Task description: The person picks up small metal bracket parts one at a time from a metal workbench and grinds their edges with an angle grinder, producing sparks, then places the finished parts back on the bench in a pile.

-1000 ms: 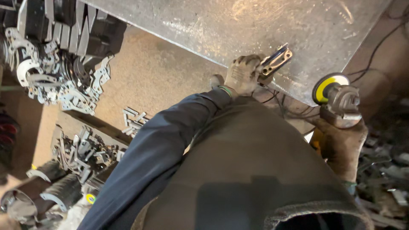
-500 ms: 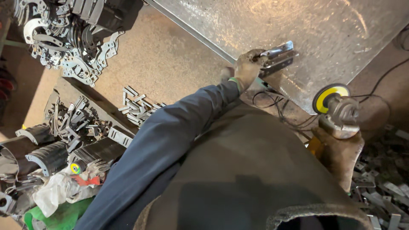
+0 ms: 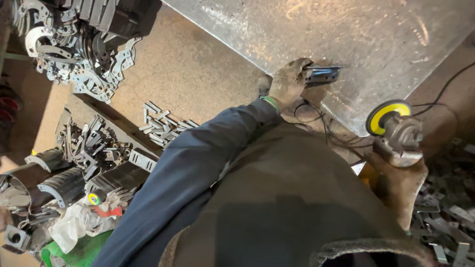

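Note:
My left hand point(image 3: 286, 81), in a dirty work glove, grips a small dark metal piece point(image 3: 322, 74) and presses it flat on a large scuffed steel sheet point(image 3: 356, 34) near the sheet's edge. My right hand point(image 3: 402, 185), also gloved, holds an angle grinder point(image 3: 400, 136) with a yellow-rimmed disc point(image 3: 383, 117). The disc hovers just off the sheet's lower right edge, apart from the small piece. My dark blue sleeve and brown apron fill the bottom middle.
A heap of cut metal brackets point(image 3: 84, 49) lies at the upper left. Short metal strips point(image 3: 163, 123) are scattered on the brown floor. Black cylinders point(image 3: 54, 180) and a green bag point(image 3: 74, 252) sit at the lower left. Scrap pieces point(image 3: 445, 217) and a black cable point(image 3: 445, 89) are on the right.
The view has shifted over the floor. My left hand turned the small metal piece from tilted to level on the sheet. The grinder stays beside the sheet's edge.

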